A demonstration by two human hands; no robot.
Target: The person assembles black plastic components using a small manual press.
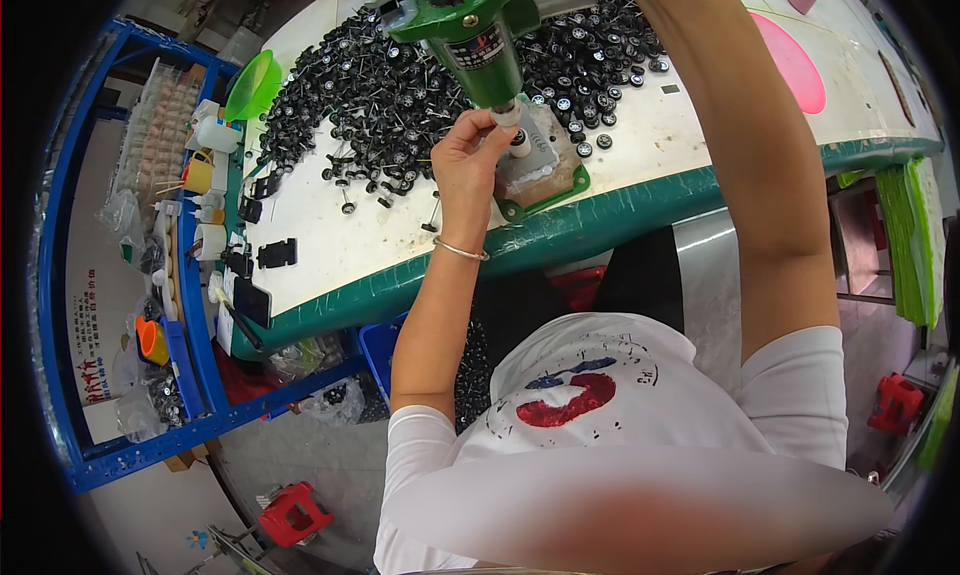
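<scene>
white desk [335, 265] with green edging: under the hands [463, 165] | blue metal shelving rack [270, 405]: left of hands | grey floor [345, 470]: below hands | red plastic stools [275, 521]: behind hands, left and right

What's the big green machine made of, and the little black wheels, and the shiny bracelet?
The green machine looks like painted metal: its coat is glossy and its body thick and solid. The black wheels look like plastic, maybe with rubber, since they're dark with shiny silvery centres; I can't tell for sure. The bracelet seems to be polished metal, because it gleams.
</scene>
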